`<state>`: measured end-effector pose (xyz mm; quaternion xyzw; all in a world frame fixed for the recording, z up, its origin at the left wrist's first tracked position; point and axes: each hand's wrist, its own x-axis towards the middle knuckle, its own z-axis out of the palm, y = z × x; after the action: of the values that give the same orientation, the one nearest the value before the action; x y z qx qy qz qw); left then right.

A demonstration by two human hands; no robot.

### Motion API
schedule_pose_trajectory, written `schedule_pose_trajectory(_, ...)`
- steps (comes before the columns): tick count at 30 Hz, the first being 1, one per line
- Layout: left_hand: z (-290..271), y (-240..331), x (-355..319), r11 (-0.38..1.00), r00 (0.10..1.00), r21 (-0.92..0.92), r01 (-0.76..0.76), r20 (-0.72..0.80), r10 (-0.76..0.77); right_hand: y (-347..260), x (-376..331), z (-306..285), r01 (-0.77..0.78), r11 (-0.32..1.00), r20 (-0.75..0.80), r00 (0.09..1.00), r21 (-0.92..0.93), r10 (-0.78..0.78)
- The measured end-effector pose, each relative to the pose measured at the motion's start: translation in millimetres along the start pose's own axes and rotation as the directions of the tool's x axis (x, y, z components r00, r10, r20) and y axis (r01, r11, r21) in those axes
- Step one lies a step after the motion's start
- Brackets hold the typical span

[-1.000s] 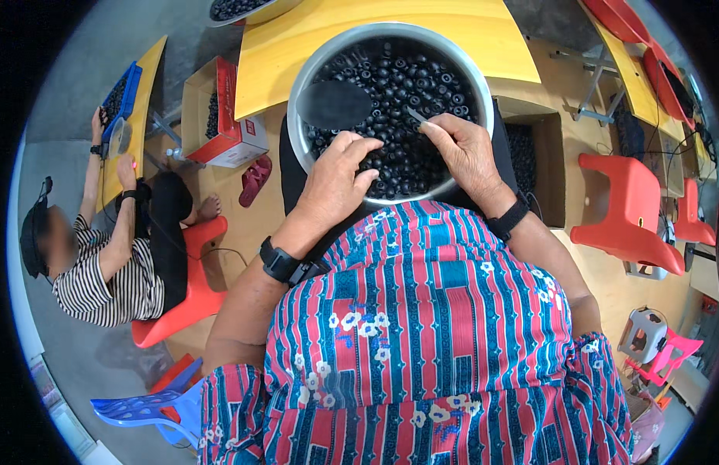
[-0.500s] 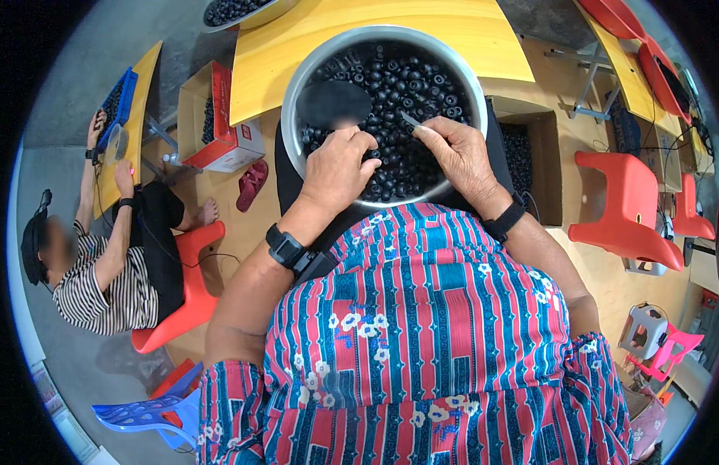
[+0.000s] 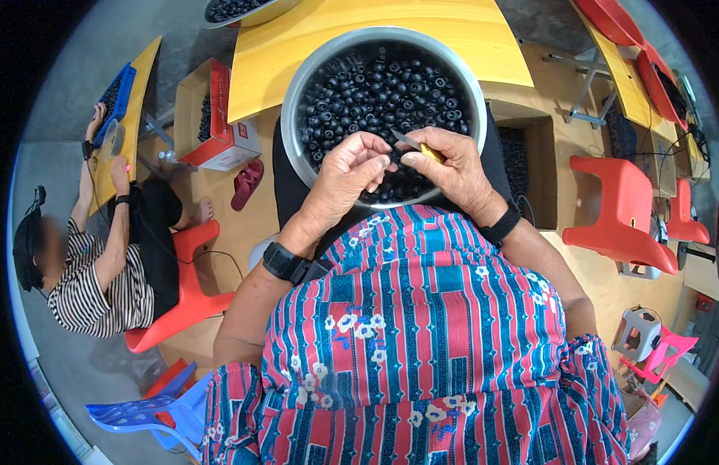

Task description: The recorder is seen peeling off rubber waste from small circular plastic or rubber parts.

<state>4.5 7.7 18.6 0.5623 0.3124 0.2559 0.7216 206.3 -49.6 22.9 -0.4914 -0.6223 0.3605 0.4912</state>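
One small yellow-handled knife (image 3: 431, 152) is gripped in our right hand (image 3: 458, 172); our left hand (image 3: 340, 184) curls, any held piece hidden. We should keep the blade (image 3: 405, 139) off our fingertips (image 3: 382, 162), above the round black pieces (image 3: 398, 89) in the silver metal bowl (image 3: 382, 32).

A: Left side?
B: Left forearm (image 3: 251, 314), one, bare, angled inward. Left hand (image 3: 344, 178), one: fingers bent, thumb set close to the index finger.
A: Right side?
B: Right forearm (image 3: 541, 263), one, bare, angled inward. Right hand (image 3: 455, 169), one: fingers folded in a grip, thumb pointing leftward.
A: Spacing?
B: Hands near each other, fingertips facing.
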Motion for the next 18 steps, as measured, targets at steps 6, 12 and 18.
schedule_pose_trajectory(6, 2.0, -4.7, 2.2, 0.985, 0.999, -0.168, -0.050, 0.013, 0.053, 4.3, 0.2, 3.0, -0.007, 0.999, -0.009, 1.000, -0.041, 0.007)
schedule_pose_trajectory(12, 4.4, -4.6, 3.6, 0.979, 0.996, -0.182, -0.089, -0.039, 0.083, 8.2, 1.9, 4.4, 0.006, 0.999, 0.009, 1.000, -0.035, -0.006)
schedule_pose_trajectory(18, 5.8, -8.4, 4.7, 0.992, 0.989, -0.044, -0.120, -0.094, 0.115, 2.5, 2.8, 7.4, -0.019, 1.000, 0.085, 0.996, -0.014, 0.020)
